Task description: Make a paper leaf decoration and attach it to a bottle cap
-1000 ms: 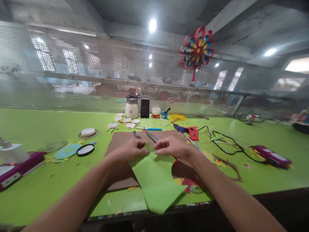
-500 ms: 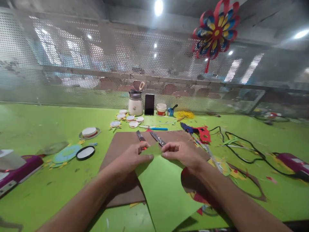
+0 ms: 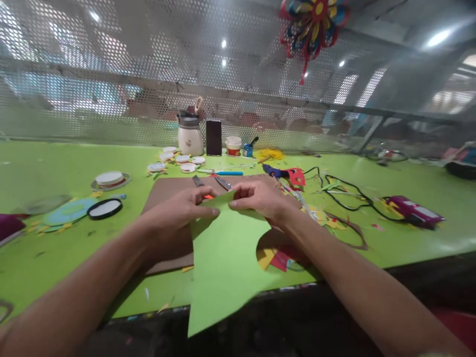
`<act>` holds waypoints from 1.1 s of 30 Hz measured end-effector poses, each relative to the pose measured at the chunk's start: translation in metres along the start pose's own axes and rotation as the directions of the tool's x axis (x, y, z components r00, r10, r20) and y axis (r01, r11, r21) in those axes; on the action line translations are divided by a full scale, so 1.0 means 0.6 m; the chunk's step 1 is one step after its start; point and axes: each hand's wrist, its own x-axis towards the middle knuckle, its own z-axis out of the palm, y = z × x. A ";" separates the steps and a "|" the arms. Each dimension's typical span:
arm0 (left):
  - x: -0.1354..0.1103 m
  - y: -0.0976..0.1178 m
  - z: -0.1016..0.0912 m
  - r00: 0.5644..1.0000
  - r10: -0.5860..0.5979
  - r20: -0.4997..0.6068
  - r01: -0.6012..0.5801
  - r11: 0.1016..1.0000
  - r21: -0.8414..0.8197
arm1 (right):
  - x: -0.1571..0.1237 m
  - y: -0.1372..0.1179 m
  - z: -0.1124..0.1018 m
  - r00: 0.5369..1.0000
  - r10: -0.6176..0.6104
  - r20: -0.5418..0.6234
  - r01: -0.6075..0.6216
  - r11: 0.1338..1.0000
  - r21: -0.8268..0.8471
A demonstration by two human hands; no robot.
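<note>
A sheet of bright green paper (image 3: 226, 258) with a curved bite cut from its right side hangs between my hands, its lower corner reaching past the table's front edge. My left hand (image 3: 189, 206) pinches its upper left edge with thumb and fingers. At the top right corner, my right hand (image 3: 256, 198) pinches the same sheet. Beneath lies a brown board (image 3: 163, 191). Just beyond my fingers on the board are a utility knife (image 3: 198, 181), with some orange showing by my left fingers, and a pair of scissors (image 3: 223, 183), partly hidden.
Behind the board stand a white jug (image 3: 191, 139), a phone (image 3: 213, 138) and small tubs (image 3: 233, 146). Paper flower pieces (image 3: 183, 158) lie left of a blue-handled tool (image 3: 229, 173). On the right are a glue gun (image 3: 271, 171), its cable and paper scraps (image 3: 330, 220).
The camera view has shifted, so the table sits higher and further left. My hands still pinch the green sheet, which has swung so its lower end points more to the left.
</note>
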 end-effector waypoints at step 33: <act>-0.016 0.017 0.002 0.977 0.209 -0.033 -0.211 0.966 -0.151 | 0.000 0.007 -0.023 0.996 -0.085 0.035 0.079 0.986 0.149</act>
